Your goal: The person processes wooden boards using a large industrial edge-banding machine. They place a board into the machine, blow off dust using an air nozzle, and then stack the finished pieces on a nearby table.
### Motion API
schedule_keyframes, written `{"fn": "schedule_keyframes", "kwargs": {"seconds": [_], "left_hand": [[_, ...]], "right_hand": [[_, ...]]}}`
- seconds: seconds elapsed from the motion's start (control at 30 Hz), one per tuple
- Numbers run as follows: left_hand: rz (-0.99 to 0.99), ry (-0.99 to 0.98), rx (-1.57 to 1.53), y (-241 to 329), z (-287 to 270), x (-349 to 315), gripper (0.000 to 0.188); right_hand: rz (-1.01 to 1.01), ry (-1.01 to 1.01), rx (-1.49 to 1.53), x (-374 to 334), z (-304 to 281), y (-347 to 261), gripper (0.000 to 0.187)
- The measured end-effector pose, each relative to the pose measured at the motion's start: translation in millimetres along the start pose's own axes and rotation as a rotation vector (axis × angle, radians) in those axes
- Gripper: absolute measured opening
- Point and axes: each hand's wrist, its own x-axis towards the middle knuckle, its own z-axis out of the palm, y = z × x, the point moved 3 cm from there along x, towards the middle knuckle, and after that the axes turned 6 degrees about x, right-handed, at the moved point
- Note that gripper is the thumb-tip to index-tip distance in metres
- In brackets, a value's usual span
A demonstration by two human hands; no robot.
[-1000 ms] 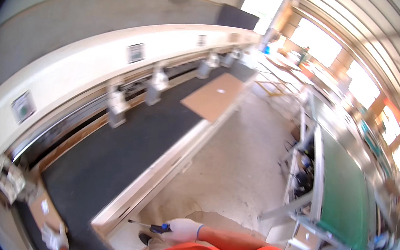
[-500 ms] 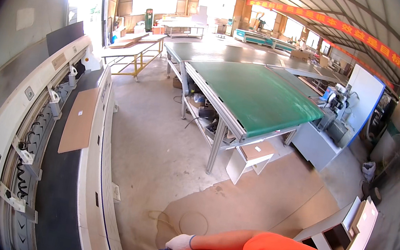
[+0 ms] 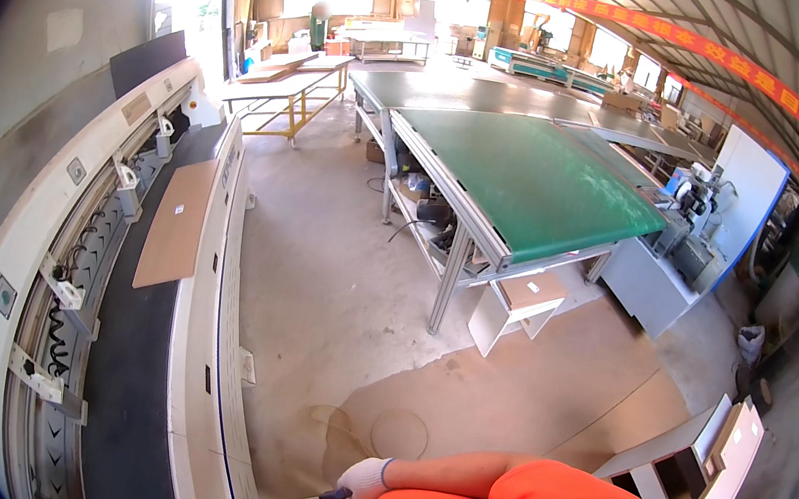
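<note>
Low in the view, my right hand (image 3: 364, 482) wears a white knit glove and is closed round the dark blue handle of a slim hand tool (image 3: 332, 495) that looks like a screwdriver. The pale, thin shaft points left, low over the floor. My right arm is bare below an orange sleeve. Part of a dark shoe shows beneath the tool. My left hand is out of view.
On my left runs a long white machine (image 3: 217, 407) with a brown panel (image 3: 178, 220) on its black bed. Ahead stands a green-topped conveyor table (image 3: 549, 188), with a small white stool-like unit (image 3: 513, 310) under its corner. A partly built cabinet (image 3: 685, 459) is at right.
The whole scene has shifted slightly right and up in the view. My right hand still grips the tool, its tip now a little higher in the picture.
</note>
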Motion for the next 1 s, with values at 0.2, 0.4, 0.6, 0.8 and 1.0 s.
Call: {"fn": "schedule_keyframes", "kwargs": {"seconds": [0.2,0.4,0.6,0.8,1.0], "left_hand": [[-0.113,-0.092,-0.021,-15.4,6.8,7.9,0.127],[-0.377,-0.148,-0.062,-40.9,3.9,15.9,0.132],[-0.507,-0.204,-0.098,-73.8,4.5,25.5,0.137],[-0.639,-0.276,-0.156,-112.0,11.2,33.0,0.142],[-0.728,-0.456,-0.203,-133.1,70.8,56.5,0.152]], "right_hand": [[-0.089,-0.085,0.100,6.1,-5.2,-24.2,0.029],[-0.211,-0.192,-0.079,44.1,-11.3,-75.1,0.031],[-0.320,-0.255,-0.274,84.6,-23.3,-147.4,0.040],[-0.381,-0.178,-0.349,120.2,-15.5,-180.4,0.040],[-0.247,-0.049,-0.349,131.3,-16.7,-181.2,0.048]]}}
